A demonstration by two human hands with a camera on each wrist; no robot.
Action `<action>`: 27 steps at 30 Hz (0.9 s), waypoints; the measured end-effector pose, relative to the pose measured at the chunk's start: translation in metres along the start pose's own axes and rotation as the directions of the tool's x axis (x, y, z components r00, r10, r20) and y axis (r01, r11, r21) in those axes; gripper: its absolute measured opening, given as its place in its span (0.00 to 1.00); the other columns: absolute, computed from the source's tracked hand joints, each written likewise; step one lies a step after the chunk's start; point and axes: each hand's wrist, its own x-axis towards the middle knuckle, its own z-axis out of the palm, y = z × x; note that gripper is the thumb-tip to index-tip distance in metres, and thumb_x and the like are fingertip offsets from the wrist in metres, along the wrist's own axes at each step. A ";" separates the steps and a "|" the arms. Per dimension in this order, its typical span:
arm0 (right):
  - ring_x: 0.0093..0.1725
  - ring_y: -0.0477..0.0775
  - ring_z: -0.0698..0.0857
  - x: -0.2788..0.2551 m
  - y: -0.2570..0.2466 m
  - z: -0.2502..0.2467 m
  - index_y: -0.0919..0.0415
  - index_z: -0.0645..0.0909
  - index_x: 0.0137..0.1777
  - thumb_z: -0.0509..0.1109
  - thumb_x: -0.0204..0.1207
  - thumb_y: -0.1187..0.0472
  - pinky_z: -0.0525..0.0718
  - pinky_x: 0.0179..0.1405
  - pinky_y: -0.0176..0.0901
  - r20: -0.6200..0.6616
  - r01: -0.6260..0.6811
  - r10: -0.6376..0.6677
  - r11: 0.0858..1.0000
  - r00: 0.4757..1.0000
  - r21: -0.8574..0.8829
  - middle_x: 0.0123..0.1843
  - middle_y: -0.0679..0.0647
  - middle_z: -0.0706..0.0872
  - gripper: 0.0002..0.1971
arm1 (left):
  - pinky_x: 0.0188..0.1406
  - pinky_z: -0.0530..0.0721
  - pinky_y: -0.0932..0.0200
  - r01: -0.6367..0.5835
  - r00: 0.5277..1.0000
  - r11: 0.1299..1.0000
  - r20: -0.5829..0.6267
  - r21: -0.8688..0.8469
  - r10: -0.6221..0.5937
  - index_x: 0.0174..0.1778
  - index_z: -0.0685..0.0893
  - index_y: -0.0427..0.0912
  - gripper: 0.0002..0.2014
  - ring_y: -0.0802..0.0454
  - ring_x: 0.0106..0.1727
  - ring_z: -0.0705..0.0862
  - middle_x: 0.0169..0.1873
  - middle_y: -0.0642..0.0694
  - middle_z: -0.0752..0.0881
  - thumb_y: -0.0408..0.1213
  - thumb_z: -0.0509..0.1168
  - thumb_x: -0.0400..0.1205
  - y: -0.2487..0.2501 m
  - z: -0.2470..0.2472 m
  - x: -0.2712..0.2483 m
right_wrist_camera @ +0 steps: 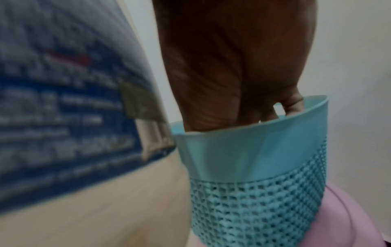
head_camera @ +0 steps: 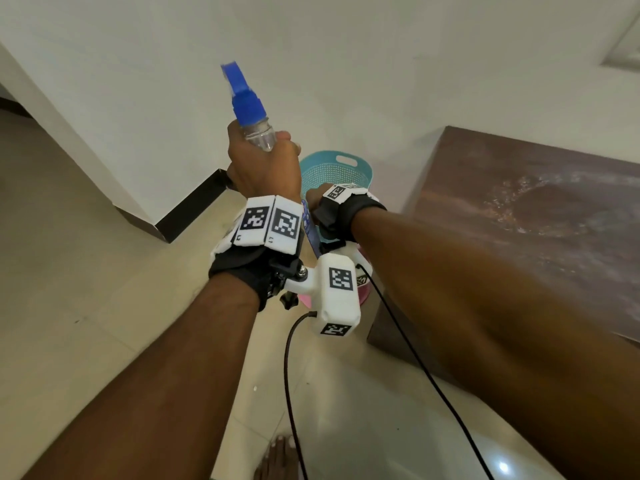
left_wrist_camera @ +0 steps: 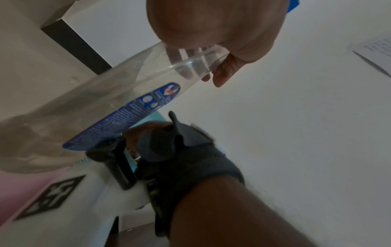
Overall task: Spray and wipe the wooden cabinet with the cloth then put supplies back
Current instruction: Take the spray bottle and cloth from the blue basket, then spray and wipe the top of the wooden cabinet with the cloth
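Note:
My left hand (head_camera: pixel 266 157) grips a clear spray bottle (head_camera: pixel 259 135) round its neck, the blue trigger head (head_camera: pixel 242 95) pointing up and away. The bottle's blue label (left_wrist_camera: pixel 131 107) hangs below the left hand (left_wrist_camera: pixel 211 33). My right hand (head_camera: pixel 317 199) reaches down into a teal mesh basket (head_camera: pixel 341 173); the right hand's (right_wrist_camera: pixel 239 75) fingertips are hidden behind the basket's rim (right_wrist_camera: pixel 249 143). No cloth shows. The brown wooden cabinet (head_camera: pixel 519 216) stands to the right, its top streaked with wet spray.
The basket rests on something pink (right_wrist_camera: pixel 349 217) on the tiled floor (head_camera: pixel 69 306), close against the cabinet's left side and the white wall (head_camera: pixel 346 64). A dark-skirted wall corner (head_camera: pixel 194 206) juts out at left. Black cables (head_camera: pixel 291 375) hang from my wrists.

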 end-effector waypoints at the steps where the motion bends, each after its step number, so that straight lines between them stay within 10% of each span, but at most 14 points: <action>1: 0.61 0.67 0.82 0.006 -0.002 0.002 0.63 0.77 0.65 0.65 0.74 0.58 0.80 0.63 0.55 -0.019 0.007 -0.007 0.999 1.000 0.032 0.63 0.65 0.82 0.20 | 0.47 0.84 0.60 -0.006 1.000 1.000 0.005 0.013 0.006 0.60 0.82 0.43 0.19 0.53 0.42 0.88 0.45 0.47 0.93 0.27 0.73 0.74 -0.001 0.000 -0.002; 6: 0.59 0.66 0.83 0.010 0.006 -0.027 0.62 0.76 0.64 0.69 0.74 0.55 0.84 0.57 0.54 -0.171 -0.077 0.133 0.950 0.976 0.302 0.62 0.63 0.83 0.20 | 0.53 0.89 0.47 -0.054 0.998 0.996 0.038 0.077 0.051 0.53 0.80 0.46 0.13 0.47 0.43 0.89 0.45 0.42 0.91 0.31 0.72 0.75 0.000 -0.004 -0.009; 9: 0.56 0.64 0.82 -0.012 0.032 -0.066 0.69 0.77 0.61 0.66 0.76 0.61 0.80 0.48 0.48 -0.222 -0.057 0.242 0.788 0.945 0.613 0.61 0.67 0.82 0.17 | 0.60 0.88 0.40 -0.101 0.990 0.992 0.103 0.078 0.092 0.50 0.78 0.51 0.15 0.41 0.47 0.91 0.46 0.44 0.91 0.52 0.73 0.76 0.007 -0.009 -0.017; 13: 0.48 0.64 0.86 -0.069 0.076 -0.097 0.75 0.82 0.52 0.63 0.69 0.69 0.87 0.48 0.56 -0.165 0.084 0.336 0.241 0.927 0.967 0.50 0.66 0.86 0.14 | 0.63 0.87 0.39 -0.175 0.954 0.977 0.267 0.122 0.137 0.50 0.79 0.52 0.29 0.39 0.48 0.91 0.47 0.43 0.91 0.76 0.63 0.73 0.024 -0.010 -0.040; 17: 0.49 0.64 0.83 -0.145 0.124 -0.103 0.75 0.75 0.58 0.47 0.79 0.70 0.84 0.59 0.54 -0.113 0.212 0.277 -0.359 0.954 0.909 0.51 0.68 0.80 0.17 | 0.55 0.92 0.40 -0.193 0.861 0.977 0.493 0.091 0.124 0.58 0.83 0.46 0.33 0.49 0.31 0.90 0.34 0.46 0.89 0.74 0.63 0.76 0.047 -0.006 -0.074; 19: 0.49 0.61 0.83 -0.177 0.152 -0.099 0.72 0.75 0.58 0.45 0.80 0.70 0.84 0.58 0.53 -0.143 0.269 0.280 -0.490 0.949 0.829 0.51 0.66 0.81 0.18 | 0.51 0.93 0.42 -0.169 0.805 0.983 0.586 0.078 0.092 0.55 0.84 0.40 0.33 0.48 0.30 0.90 0.30 0.48 0.88 0.71 0.66 0.77 0.051 -0.002 -0.087; 22: 0.48 0.59 0.82 -0.208 0.180 -0.091 0.69 0.74 0.59 0.47 0.78 0.70 0.83 0.55 0.52 -0.150 0.321 0.421 -0.372 0.895 0.871 0.50 0.62 0.79 0.17 | 0.35 0.88 0.54 -0.127 0.731 0.990 0.680 0.056 0.055 0.56 0.85 0.38 0.25 0.53 0.28 0.87 0.37 0.46 0.89 0.60 0.69 0.83 0.053 0.006 -0.107; 27: 0.40 0.56 0.79 -0.233 0.199 -0.074 0.65 0.77 0.43 0.61 0.76 0.69 0.76 0.37 0.45 -0.199 0.059 0.650 0.231 0.734 0.971 0.40 0.59 0.79 0.04 | 0.38 0.90 0.53 -0.065 0.635 0.996 0.773 0.058 -0.004 0.59 0.88 0.42 0.17 0.50 0.28 0.87 0.52 0.49 0.94 0.52 0.71 0.83 0.045 0.024 -0.134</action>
